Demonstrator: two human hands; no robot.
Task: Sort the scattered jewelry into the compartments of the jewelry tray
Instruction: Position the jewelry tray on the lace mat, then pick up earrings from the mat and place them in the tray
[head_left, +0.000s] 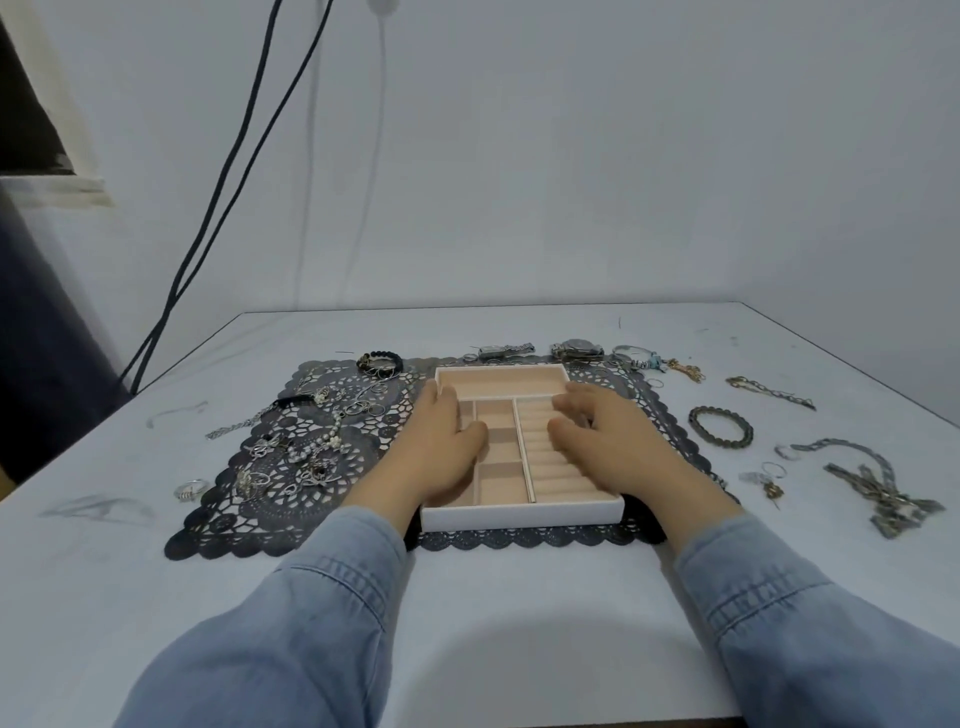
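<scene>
- Jewelry tray (519, 517): white walls, pale pink lining, several compartments, ring rolls at right. Sits on a dark lace mat (249, 525), mid-table (493, 623).
- Left hand (441, 447), right hand (608, 441): fingers relaxed, resting over the tray, holding nothing.
- Jewelry (322, 441): scattered either side of the tray.

A dark lacy mat (322, 525) is laid in the middle of a pale table (519, 623), and on the bare top two watches (506, 351) are set just past the mat's far edge, a silver ring (189, 489) by its left side, and a round bracelet (720, 426) and tangled chains (878, 493) to its right.
</scene>
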